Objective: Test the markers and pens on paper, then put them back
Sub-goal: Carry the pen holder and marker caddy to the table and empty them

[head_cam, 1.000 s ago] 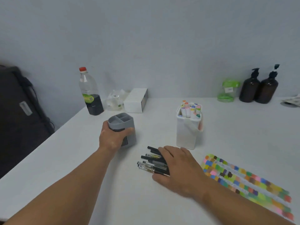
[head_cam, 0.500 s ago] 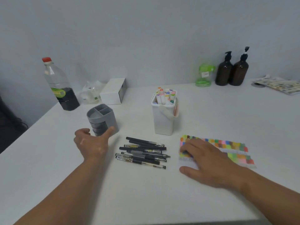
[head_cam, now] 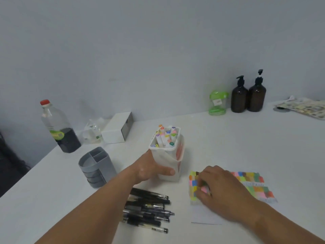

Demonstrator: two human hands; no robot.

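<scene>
Many capped markers [head_cam: 165, 136] stand in the white holder [head_cam: 167, 161] mid-surface; the left hand [head_cam: 149, 169] grips its base. Black pens [head_cam: 147, 208] lie piled near the front edge, by a grey organiser [head_cam: 95, 166]. The right hand [head_cam: 221, 187] rests bent-fingered on the swatched paper [head_cam: 249, 182]; whether it pinches it, I cannot tell. The bottle [head_cam: 58, 127] has a green label, unreadable.

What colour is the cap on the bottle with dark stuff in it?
Red. The cap shows best in the head view, at the far left.
</scene>
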